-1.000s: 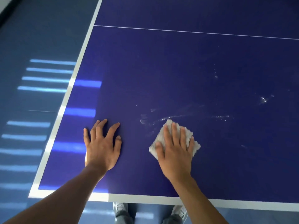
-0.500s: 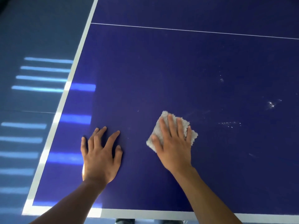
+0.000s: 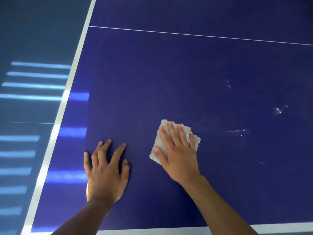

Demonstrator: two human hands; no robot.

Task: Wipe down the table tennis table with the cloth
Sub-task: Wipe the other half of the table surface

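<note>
Here: blue table (image 3: 169, 73), white specks (image 3: 239, 132) right; right hand (image 3: 177, 156) flat on cloth (image 3: 169, 129); left hand (image 3: 105, 173) flat near left edge; light stripes on floor (image 3: 25, 39).

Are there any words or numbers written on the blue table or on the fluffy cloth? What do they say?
None: no words, numbers, labels or signs can be read in this picture.
The dark blue table tennis table has only white painted lines and pale smears.
The fluffy white cloth under the right hand shows no tag or print.
</note>
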